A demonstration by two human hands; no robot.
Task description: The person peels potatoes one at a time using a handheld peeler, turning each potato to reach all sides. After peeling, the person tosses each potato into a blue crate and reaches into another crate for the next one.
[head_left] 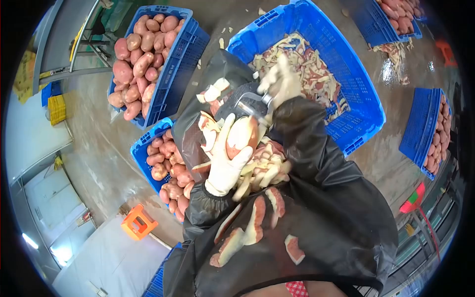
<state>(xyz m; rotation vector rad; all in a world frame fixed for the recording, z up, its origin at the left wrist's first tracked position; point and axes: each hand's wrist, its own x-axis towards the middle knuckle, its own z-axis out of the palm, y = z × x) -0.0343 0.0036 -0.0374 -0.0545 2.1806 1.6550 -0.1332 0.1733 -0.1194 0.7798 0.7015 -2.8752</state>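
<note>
Gripping a half-peeled potato [242,136] from below, the left hand [225,166], in a white glove, has its grip clenched round the lower end. The thumb runs up one side, so the pale, bared face is turned up and away from the palm, open to the blade. The right hand [281,81], gloved too, is closed on the handle of a metal peeler [250,101], whose head lies against the top of the potato. Holding the tool from the far side would, I judge, let a stroke run along the potato's length. The potato is held in the air over the person's lap, above a black apron [321,213], not on any worktop. That seems to be why loose peelings [247,227], red on one side and pale on the other, lie heaped under the hands and scattered down the apron. Just beyond the hands stands a big blue crate [346,114] lined with peel scraps, close enough to take waste. To the left, a far crate [180,69] and a near crate [141,153] are filled with red-skinned potatoes; the near one sits just beside the apron, on the holding hand's side. A side crate [420,128] of potatoes stands well apart on the right, on the wet floor [99,148], and an orange stool [138,222] sits at lower left.
</note>
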